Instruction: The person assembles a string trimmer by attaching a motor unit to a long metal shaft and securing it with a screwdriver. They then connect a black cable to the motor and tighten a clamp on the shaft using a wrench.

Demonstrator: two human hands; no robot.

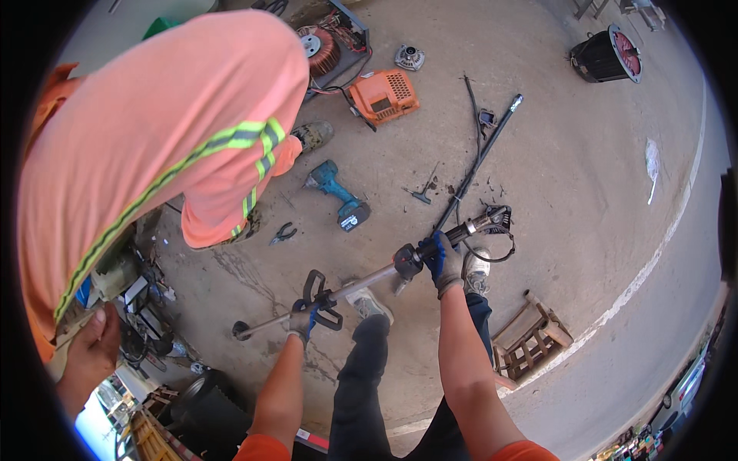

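I hold a brush cutter shaft slanting across in front of my legs, with no engine on its upper end. My left hand, in a grey and blue glove, is closed round the shaft beside the black loop handle. My right hand, gloved too, grips the shaft's black upper part next to the throttle grip. Beyond it a bare metal end sticks out, and a black cable loops beside it. A black tube lies on the ground, its near end close to my right hand.
A co-worker in orange clothes bends in close at left. On the ground lie a blue cordless driver, pliers, a T-handle wrench, and an orange engine cover. A wooden stool and black drum stand right.
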